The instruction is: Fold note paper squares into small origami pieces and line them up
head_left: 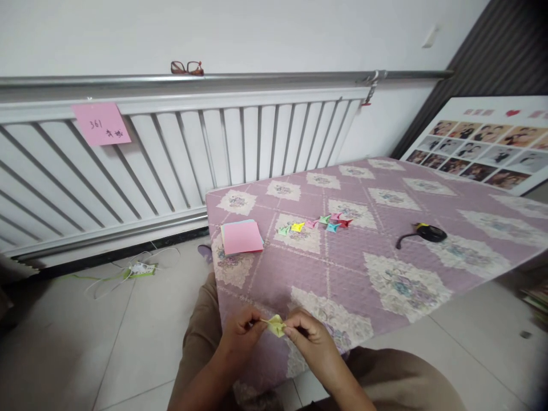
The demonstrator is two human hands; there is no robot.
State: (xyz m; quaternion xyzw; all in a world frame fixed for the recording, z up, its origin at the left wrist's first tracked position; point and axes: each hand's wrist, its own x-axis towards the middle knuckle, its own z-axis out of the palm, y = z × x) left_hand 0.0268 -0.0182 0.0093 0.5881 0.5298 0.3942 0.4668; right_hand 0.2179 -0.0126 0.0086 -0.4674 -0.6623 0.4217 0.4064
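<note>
Paper (276,326), folded and yellow, is above the near left part of the flowered tablecloth (295,274), its long axis running left to right. Left hand (241,332) pinches its left tip, right hand (311,335) its right end. Cloth stretches farther to the paper pile (242,237), beside the left edge.

This is looking like a lived-in room in a home: a white ribbed radiator (250,137) is lining the wall (278,34), eyeglasses (197,72) are resting on the metal pipe (278,79) above it, and a lilac floral tablecloth (346,251) is covering the worktop (278,277). A power strip (141,269) is lying on the tiled floor (145,342), and a board (456,111) at the right is displaying couple portraits (470,150) and a red heart (512,113).
</note>
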